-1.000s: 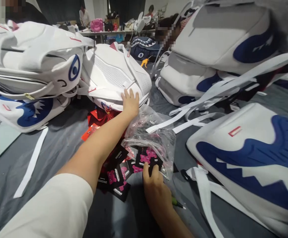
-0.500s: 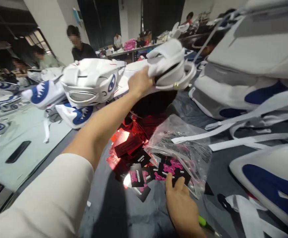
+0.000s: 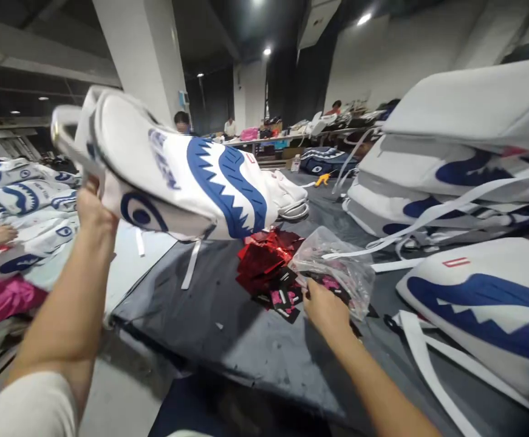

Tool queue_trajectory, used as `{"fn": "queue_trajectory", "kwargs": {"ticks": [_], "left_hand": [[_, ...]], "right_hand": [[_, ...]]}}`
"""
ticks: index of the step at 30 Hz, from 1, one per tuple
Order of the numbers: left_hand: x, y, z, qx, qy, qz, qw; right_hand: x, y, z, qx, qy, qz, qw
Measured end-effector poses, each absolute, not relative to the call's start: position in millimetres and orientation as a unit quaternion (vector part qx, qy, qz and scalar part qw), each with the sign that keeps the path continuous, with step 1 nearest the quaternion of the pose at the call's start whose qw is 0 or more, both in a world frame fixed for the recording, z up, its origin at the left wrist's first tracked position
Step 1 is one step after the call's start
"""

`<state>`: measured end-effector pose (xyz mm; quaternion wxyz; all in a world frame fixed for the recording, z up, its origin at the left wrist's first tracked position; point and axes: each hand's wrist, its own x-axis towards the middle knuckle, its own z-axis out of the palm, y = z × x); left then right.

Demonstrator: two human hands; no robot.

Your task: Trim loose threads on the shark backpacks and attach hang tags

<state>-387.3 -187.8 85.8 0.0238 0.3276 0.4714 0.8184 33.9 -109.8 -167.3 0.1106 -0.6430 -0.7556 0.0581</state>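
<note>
Left hand (image 3: 92, 209) clenched on a raised white backpack (image 3: 186, 182) — right hand (image 3: 323, 306) loosely curled on black tags (image 3: 286, 298).

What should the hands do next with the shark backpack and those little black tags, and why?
Probably pinch up one black and pink tag. The right hand already rests on the tags beside the clear plastic bag, and the left hand holds the white shark backpack lifted clear of the grey table.
</note>
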Motion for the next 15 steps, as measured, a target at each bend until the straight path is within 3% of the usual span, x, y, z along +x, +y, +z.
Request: {"fn": "queue_trajectory", "kwargs": {"ticks": [4,7,10,15], "left_hand": [[-370,-325,-51,0.118,0.546,0.828,0.059],[-368,-382,-107,0.039,0.571,0.818,0.053],[-378,-391,-94,0.106,0.536,0.837,0.011],[-371,-360,-7,0.293,0.473,0.83,-0.039]], "right_hand": [[-19,-144,-151,-0.555,-0.687,0.397,0.251],[-45,-166,-153,-0.518,-0.594,0.557,0.26],[-71,-191,-154,-0.488,-0.565,0.63,0.216],[-140,-226,-144,-0.404,-0.534,0.709,0.22]]}}
